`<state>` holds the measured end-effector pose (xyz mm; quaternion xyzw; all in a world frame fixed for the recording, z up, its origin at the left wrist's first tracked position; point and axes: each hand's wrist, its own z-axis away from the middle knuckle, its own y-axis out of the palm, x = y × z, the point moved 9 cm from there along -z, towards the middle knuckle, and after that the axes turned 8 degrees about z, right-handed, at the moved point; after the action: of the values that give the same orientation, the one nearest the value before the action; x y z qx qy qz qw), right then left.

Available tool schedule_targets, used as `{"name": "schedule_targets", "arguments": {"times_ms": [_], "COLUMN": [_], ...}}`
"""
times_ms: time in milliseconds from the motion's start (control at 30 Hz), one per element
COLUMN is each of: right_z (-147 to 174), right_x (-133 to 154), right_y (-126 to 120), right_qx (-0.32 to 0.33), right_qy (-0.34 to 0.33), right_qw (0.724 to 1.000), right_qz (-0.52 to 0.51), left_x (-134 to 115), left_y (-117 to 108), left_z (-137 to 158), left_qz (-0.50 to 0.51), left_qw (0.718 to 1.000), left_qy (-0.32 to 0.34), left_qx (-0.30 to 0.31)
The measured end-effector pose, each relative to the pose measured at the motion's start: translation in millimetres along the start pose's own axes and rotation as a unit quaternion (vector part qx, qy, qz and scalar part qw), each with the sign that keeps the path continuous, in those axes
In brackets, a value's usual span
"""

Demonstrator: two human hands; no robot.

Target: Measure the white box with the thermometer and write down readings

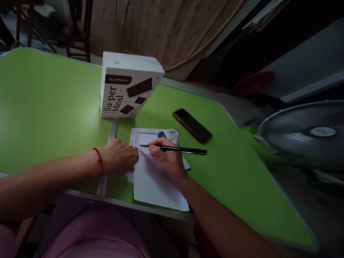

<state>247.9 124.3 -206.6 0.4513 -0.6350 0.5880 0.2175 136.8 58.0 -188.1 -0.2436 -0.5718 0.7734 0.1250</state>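
Note:
My right hand (169,157) is closed around a black pen (190,149), its tip close to the upper part of a white notepad page (156,190). Curled into a loose fist, my left hand (119,157) rests at the notepad's left edge; its fingertips are hidden, so what they grip, if anything, cannot be made out. A red cord bracelet (99,162) circles the left wrist. Behind my right hand lies a white and blue handheld device (172,135) with a small display and buttons, like an infrared thermometer, partly covered by the hand.
A white "Su-per Meal" box (118,89) stands upright beyond the notepad. To the right lies a dark phone (192,125) in a brown case. The green table (53,107) has a metal seam left of the notepad. A large round metal lid or tray (301,132) is beyond its right edge.

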Motion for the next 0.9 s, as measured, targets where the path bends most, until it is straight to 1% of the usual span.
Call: {"name": "schedule_targets", "arguments": {"times_ms": [100, 133, 400, 567, 700, 900], "right_z": [0.1, 0.0, -0.4, 0.0, 0.2, -0.6], "right_x": [0.7, 0.9, 3.5, 2.8, 0.4, 0.0], "right_y": [-0.2, -0.2, 0.5, 0.6, -0.2, -1.1], "right_qx": [0.001, 0.001, 0.004, 0.004, 0.008, 0.007], "right_qy": [-0.004, -0.005, -0.018, -0.011, -0.002, -0.017], "right_qw": [1.000, 1.000, 0.999, 0.999, 1.000, 0.999], "right_qz": [0.005, 0.009, 0.036, 0.031, 0.011, 0.027], "left_x": [1.5, 1.6, 2.2, 1.6, 1.4, 1.2], "left_y": [3.5, 3.3, 0.3, 1.8, -0.1, -0.9], "left_z": [-0.4, -0.4, 0.4, 0.5, 0.5, 0.8], "left_qz": [-0.012, -0.009, 0.005, -0.005, -0.003, -0.003], "left_qw": [0.999, 0.999, 1.000, 0.999, 1.000, 1.000], "left_qy": [-0.013, -0.015, -0.020, -0.017, -0.014, -0.010], "left_qx": [0.030, 0.032, 0.021, 0.031, 0.017, 0.013]}}
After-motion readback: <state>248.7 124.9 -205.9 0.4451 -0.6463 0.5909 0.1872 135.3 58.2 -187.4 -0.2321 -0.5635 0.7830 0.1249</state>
